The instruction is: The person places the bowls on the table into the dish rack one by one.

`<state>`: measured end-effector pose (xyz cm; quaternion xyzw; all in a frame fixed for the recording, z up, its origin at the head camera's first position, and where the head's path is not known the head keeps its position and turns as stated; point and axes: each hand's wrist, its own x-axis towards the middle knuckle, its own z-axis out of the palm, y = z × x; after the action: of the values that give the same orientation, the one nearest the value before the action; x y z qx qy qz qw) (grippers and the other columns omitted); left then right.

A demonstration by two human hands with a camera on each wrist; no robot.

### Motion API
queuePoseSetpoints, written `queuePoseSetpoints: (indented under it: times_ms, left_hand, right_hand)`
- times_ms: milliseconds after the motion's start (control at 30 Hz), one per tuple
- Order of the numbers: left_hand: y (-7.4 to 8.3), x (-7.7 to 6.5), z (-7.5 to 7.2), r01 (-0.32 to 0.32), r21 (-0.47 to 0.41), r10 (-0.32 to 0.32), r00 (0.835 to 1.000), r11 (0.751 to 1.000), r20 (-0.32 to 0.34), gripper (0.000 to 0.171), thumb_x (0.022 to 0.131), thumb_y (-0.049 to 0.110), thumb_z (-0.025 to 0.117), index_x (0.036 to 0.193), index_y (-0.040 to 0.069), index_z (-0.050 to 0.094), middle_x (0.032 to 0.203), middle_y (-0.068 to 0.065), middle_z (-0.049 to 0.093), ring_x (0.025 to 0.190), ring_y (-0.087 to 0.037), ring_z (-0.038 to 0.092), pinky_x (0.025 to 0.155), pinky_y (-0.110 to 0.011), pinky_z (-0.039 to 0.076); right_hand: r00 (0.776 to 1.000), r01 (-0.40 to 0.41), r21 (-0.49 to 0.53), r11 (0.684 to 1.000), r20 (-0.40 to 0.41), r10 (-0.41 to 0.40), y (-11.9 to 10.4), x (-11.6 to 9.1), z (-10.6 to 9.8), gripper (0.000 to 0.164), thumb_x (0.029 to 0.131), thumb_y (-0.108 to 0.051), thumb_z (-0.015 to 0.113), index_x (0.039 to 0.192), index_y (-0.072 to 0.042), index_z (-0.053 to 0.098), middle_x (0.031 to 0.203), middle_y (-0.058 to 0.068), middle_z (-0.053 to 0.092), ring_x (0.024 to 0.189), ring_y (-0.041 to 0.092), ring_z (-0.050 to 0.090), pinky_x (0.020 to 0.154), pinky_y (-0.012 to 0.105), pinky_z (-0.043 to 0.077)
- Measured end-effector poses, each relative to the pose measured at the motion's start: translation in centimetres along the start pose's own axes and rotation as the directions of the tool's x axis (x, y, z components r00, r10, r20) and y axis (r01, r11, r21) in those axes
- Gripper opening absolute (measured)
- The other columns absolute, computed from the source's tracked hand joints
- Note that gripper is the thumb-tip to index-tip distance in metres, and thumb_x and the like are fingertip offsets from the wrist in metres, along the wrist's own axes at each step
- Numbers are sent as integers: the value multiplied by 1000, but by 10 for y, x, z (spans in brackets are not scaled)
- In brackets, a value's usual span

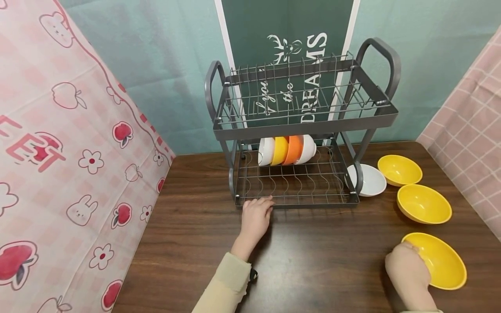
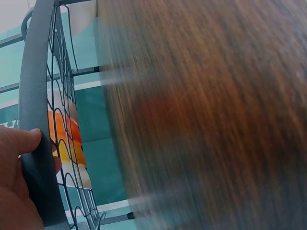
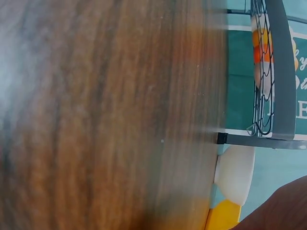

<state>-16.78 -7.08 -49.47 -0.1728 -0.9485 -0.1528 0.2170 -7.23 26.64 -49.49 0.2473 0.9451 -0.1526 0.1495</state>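
A grey two-tier dish rack (image 1: 307,128) stands at the back of the wooden table. My left hand (image 1: 256,217) holds its lower front rail (image 2: 34,96); in the left wrist view the thumb lies over the rail, with fingertips behind it. On the lower tier, white, yellow and orange bowls (image 1: 294,150) stand on edge in a row. At the near right, my right hand (image 1: 409,269) grips the left rim of a yellow bowl (image 1: 446,263) that sits upright. Its fingertips are hidden in the head view. Only part of that hand (image 3: 283,208) shows in the right wrist view.
Behind the gripped bowl are a middle yellow bowl (image 1: 424,204), a far yellow bowl (image 1: 400,170) and a white bowl (image 1: 372,180) beside the rack's right leg. Patterned cloth (image 1: 90,174) borders the left side, pink checked cloth (image 1: 475,143) the right.
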Motion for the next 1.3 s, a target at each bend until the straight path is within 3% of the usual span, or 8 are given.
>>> queuePoseSetpoints:
  times_ms: [133,333,433,600,967,1100,1167,1300]
  left_hand:
    - [0,-1,0,-2,-1,2,1000,1000,-4,13,84,19,65,95,23,71,110,12,68,80,-9,62,70,-25,38]
    - [1,-1,0,10,0,-10,1000,1000,26,14,84,21,65,98,22,70,115,12,66,86,-11,62,74,-27,39]
    - [1,-1,-1,15,2,-15,998,1000,53,16,85,23,64,100,22,69,118,11,64,90,-11,61,77,-28,39]
    - [3,-1,-4,33,-14,-32,995,999,100,19,88,25,61,106,21,68,120,10,63,96,-13,60,81,-30,40]
    - [7,-3,-12,82,-127,-68,992,989,110,20,89,21,59,107,20,67,115,7,65,106,-13,59,91,-33,41]
    - [9,-4,-15,78,-155,-64,994,985,94,19,89,20,60,107,19,67,111,7,66,103,-13,61,92,-34,42]
    - [9,-5,-17,72,-164,-59,995,984,82,19,89,19,60,107,18,67,109,7,67,101,-13,61,92,-33,43]
    - [10,-5,-21,80,-200,-67,995,977,71,19,89,17,59,106,17,68,107,6,68,101,-13,62,93,-34,44]
  right_hand:
    - [1000,16,2,1000,21,-16,0,0,0,43,87,-5,43,109,30,33,105,45,44,75,45,57,61,55,48]
    - [995,103,-19,994,-1,-103,-7,-3,-5,34,85,-1,44,102,28,37,83,35,49,62,33,54,53,49,48]
    - [982,162,-14,987,-101,-162,-12,-8,-7,27,85,2,41,95,27,40,68,27,50,53,31,53,43,47,45]
    - [937,224,-12,975,-271,-219,-23,-17,-10,21,83,3,40,88,24,42,54,20,46,43,30,49,34,45,38]
    - [904,245,39,969,-369,-214,-47,-25,-28,21,88,-7,41,86,14,45,51,22,49,43,35,50,34,44,34]
    - [856,307,18,951,-442,-268,-58,-28,-33,19,87,-6,45,84,13,46,51,21,48,41,35,48,33,44,32]
    - [808,352,-1,936,-504,-304,-65,-29,-35,17,86,-5,47,83,12,46,49,20,46,39,34,46,32,43,31]
    - [690,429,-59,901,-622,-370,-78,-32,-38,14,80,-1,54,80,11,47,48,19,44,37,34,42,31,43,28]
